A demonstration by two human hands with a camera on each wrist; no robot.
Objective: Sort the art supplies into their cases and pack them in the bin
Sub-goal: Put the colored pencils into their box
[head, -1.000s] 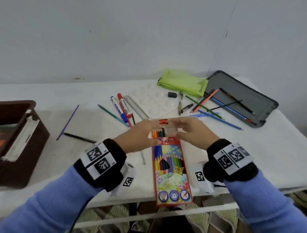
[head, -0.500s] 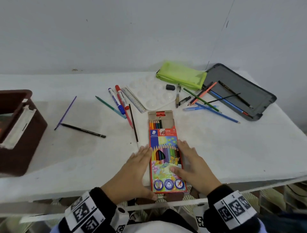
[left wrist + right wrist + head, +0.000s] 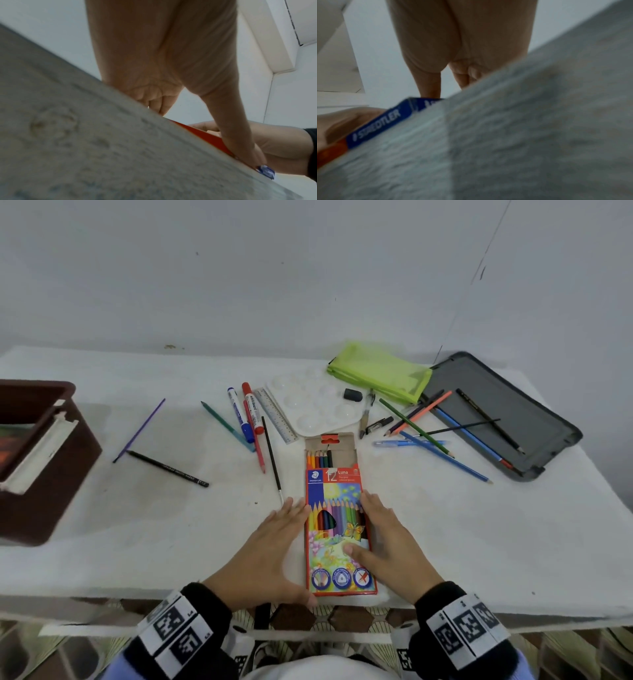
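Observation:
The coloured pencil box (image 3: 337, 529) lies flat near the table's front edge, its top flap open and pencil ends (image 3: 319, 458) showing. My left hand (image 3: 277, 546) lies against the box's left side with straight fingers, and the thumb presses its near left corner. My right hand (image 3: 383, 535) lies along the right side with the thumb resting on the lid. The left wrist view shows my left hand (image 3: 163, 67) and the box's red edge (image 3: 202, 134). In the right wrist view my right hand (image 3: 458, 40) sits above the box's blue side (image 3: 382, 125).
A brown bin (image 3: 34, 460) stands at the left edge. Markers (image 3: 246, 412), a ruler (image 3: 275, 416), a white palette (image 3: 308, 402), an eraser (image 3: 352, 394) and loose pencils (image 3: 442, 453) lie behind the box. Farther back are a green pouch (image 3: 380, 371) and an open grey case (image 3: 507, 412).
Both hands left the box's open top end and drew back to its sides near the table's front edge. Over the last half second they hardly moved.

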